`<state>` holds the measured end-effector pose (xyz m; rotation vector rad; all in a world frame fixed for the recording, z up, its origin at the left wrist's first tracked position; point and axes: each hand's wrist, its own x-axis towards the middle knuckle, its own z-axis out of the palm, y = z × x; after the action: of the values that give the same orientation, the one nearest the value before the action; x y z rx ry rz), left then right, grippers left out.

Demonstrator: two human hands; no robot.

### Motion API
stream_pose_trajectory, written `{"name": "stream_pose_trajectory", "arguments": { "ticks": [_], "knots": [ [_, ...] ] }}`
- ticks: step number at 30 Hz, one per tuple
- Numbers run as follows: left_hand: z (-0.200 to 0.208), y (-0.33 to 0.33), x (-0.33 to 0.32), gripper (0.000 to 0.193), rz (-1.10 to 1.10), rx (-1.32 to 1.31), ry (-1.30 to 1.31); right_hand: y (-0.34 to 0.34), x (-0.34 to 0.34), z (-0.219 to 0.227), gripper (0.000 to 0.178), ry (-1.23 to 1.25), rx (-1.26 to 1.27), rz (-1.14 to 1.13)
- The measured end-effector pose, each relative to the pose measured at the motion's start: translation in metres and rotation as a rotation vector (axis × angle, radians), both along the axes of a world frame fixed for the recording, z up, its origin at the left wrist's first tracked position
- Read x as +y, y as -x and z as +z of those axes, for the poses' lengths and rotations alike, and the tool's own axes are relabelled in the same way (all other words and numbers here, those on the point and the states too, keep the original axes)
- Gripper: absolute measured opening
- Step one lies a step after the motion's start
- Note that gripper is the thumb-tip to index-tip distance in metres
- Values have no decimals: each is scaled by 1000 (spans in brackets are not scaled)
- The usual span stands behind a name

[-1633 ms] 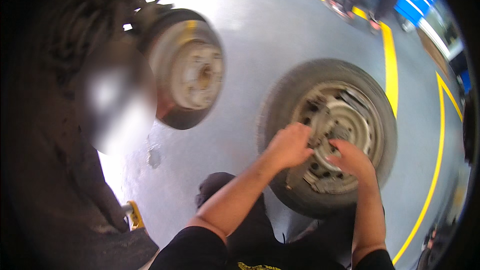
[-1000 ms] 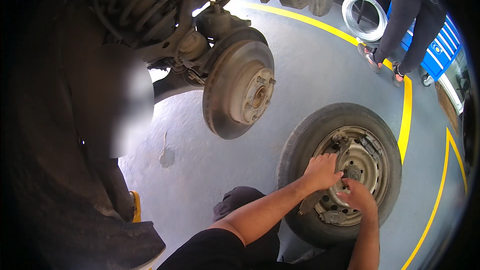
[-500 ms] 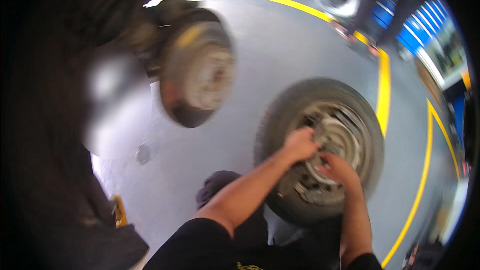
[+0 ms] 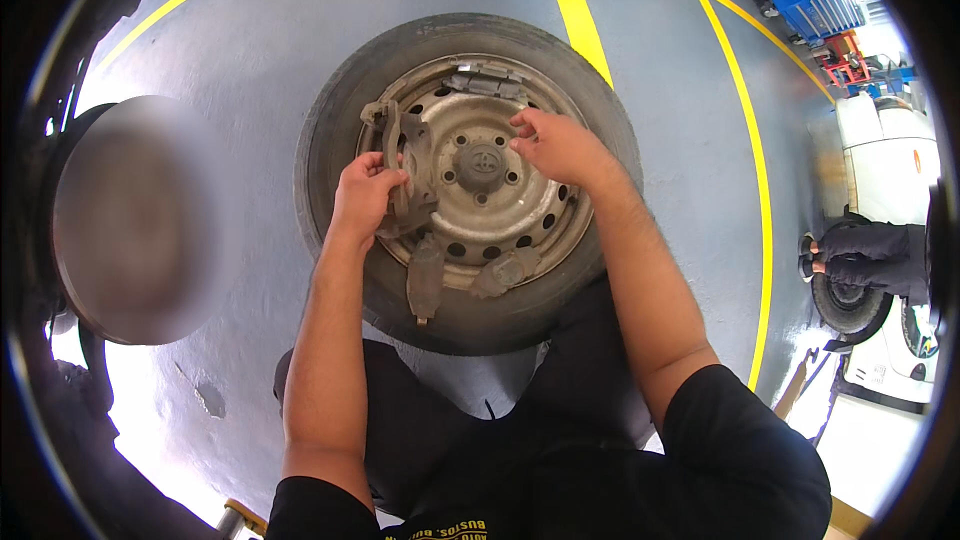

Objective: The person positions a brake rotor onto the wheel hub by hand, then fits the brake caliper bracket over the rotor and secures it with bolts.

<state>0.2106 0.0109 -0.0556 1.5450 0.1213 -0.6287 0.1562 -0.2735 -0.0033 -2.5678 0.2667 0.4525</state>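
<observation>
Above a wheel [image 4: 470, 332] on grey, yellow-lined floor [image 4: 255, 65], a white vehicle [image 4: 890, 160] off right, the left hand [image 4: 364, 198] pinches a metal bracket [image 4: 392, 127], the right hand [image 4: 563, 148] curled, fingertips slightly apart

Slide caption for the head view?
Left hand grips a brake bracket over a wheel; right hand near its centre cap.

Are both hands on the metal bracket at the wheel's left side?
No, only the left hand grips the metal bracket; the right hand is apart from it, beyond the center cap.
</observation>
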Motion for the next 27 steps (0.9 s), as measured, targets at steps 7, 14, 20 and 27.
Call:
{"name": "stream_pose_trajectory", "arguments": {
  "ticks": [7, 14, 20, 27],
  "knots": [
    [-6, 2, -4, 28, 68, -70, -35, 1, 17, 13, 47, -9, 43, 52],
    [3, 18, 5, 19, 182, -136, -15, 2, 29, 9, 48, -81, 44, 145],
    [56, 47, 12, 17, 148, -158, -27, 2, 44, 1, 50, -440, 109, 109],
    [106, 104, 12, 20, 219, -125, -10, 1, 51, 8, 50, -1183, 479, 489]
  ]
}}
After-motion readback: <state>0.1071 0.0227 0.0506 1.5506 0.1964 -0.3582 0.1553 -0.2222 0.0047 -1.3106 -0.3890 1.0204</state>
